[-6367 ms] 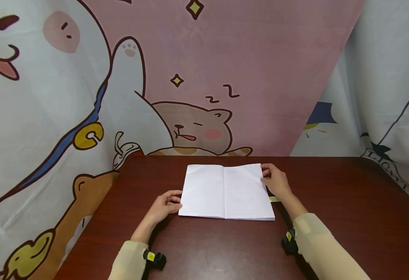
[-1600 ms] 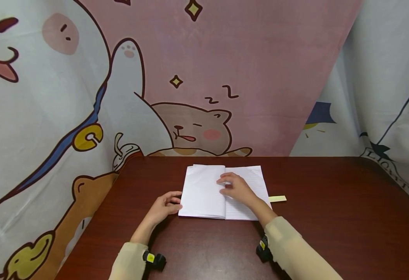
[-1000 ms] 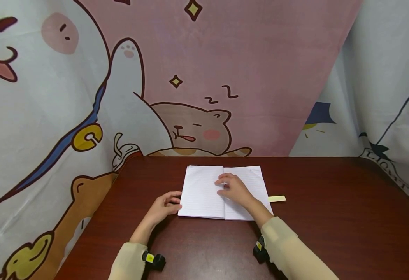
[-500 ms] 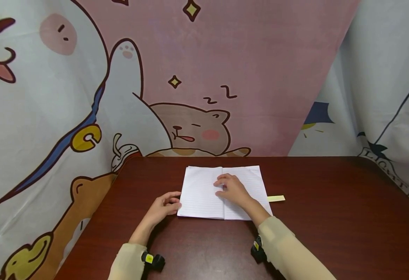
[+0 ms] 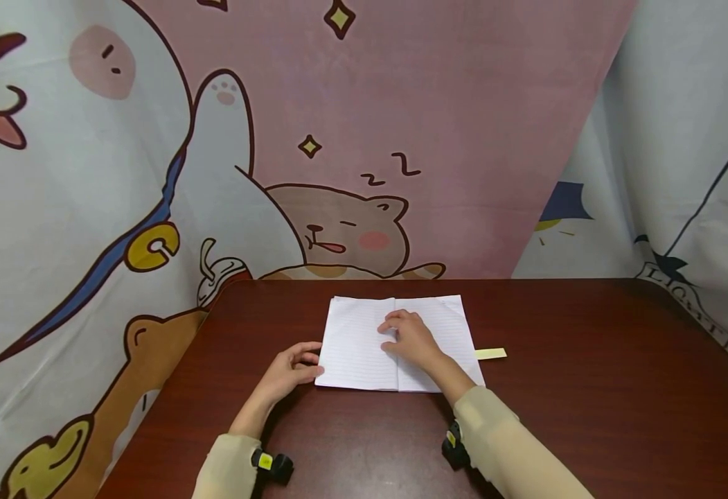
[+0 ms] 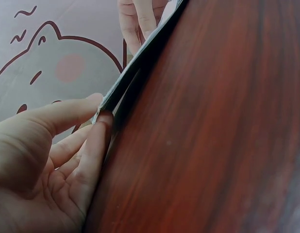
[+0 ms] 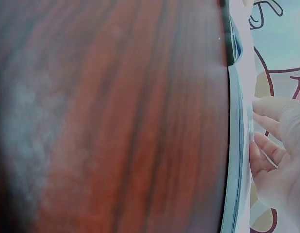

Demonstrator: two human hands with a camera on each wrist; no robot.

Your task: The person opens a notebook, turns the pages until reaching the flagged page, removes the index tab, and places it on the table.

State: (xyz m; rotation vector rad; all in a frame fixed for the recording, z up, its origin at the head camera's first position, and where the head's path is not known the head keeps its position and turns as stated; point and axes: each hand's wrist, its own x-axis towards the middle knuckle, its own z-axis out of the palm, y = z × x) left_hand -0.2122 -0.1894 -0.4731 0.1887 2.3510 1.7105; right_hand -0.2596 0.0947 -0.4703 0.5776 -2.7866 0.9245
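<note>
An open notebook [image 5: 356, 346] with white lined pages lies on the brown wooden table, a pale yellow strip [image 5: 491, 353] sticking out past its right edge. At the left edge of the notebook, my left hand [image 5: 285, 374] pinches the pages and cover; the left wrist view shows the thumb [image 6: 82, 110] on top and a finger [image 6: 97, 141] underneath. My right hand [image 5: 415, 341] rests over the centre fold, its fingers [image 7: 266, 109] loosely bent against the page surface in the right wrist view. Part of the right page is hidden under that hand.
The dark table [image 5: 588, 388] extends around the notebook on all sides. A cartoon-printed cloth [image 5: 463, 138] hangs behind and to the left of it. Black wrist cameras [image 5: 273, 466] are strapped on both forearms, below cream sleeves [image 5: 507, 436].
The right hand has gone from the notebook's right edge to the centre fold, and a page has been turned to the left and now lies flat. The left hand stays at its edge.
</note>
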